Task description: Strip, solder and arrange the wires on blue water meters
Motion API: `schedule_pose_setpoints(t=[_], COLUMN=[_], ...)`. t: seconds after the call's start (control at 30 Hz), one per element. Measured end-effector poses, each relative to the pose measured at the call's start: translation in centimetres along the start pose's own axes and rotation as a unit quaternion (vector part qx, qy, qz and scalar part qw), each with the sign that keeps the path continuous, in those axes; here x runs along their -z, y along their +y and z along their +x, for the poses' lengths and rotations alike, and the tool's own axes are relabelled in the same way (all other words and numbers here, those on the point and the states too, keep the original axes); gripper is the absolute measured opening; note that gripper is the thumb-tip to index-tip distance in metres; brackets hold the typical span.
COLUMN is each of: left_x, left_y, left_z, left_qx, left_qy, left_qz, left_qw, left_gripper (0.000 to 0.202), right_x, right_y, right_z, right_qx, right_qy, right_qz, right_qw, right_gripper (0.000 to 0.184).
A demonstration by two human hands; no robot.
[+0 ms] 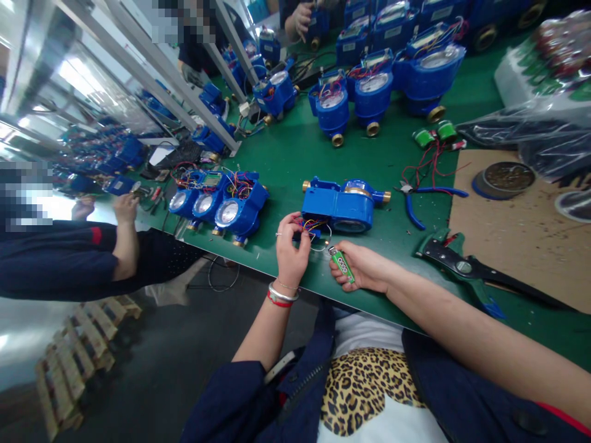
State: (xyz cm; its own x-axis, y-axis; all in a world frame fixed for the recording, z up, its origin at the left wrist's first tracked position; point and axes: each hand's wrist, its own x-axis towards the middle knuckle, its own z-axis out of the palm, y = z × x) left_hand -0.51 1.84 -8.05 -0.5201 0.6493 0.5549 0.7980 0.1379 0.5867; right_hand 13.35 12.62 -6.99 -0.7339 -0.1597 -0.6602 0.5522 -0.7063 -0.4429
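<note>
A blue water meter with brass pipe ends lies on its side on the green bench in front of me. Thin coloured wires come out of its near side. My left hand pinches those wires close to the meter. In my right hand is a green lighter, its metal top pointing toward the wires. A small bright spot, which looks like a flame, shows beside the lighter's top, close to a white wire loop.
Blue-handled pliers, green-handled cutters and wired green batteries lie to the right. A round tin sits on cardboard. More meters stand left and behind. A co-worker's hand is far left; another person's hand shows at the back.
</note>
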Motion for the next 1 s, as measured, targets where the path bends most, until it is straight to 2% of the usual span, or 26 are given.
schedule_pose_setpoints(t=[1.0], left_x=[0.02], left_y=[0.0], left_z=[0.06], left_qx=[0.006], left_qy=[-0.003], left_qz=[0.004], left_qw=[1.0], left_gripper=[0.003], right_x=[0.06], right_y=[-0.27], right_z=[-0.06], right_qx=[-0.01], right_qy=[0.006], right_qz=[-0.011], right_qw=[1.0], right_gripper=[0.04])
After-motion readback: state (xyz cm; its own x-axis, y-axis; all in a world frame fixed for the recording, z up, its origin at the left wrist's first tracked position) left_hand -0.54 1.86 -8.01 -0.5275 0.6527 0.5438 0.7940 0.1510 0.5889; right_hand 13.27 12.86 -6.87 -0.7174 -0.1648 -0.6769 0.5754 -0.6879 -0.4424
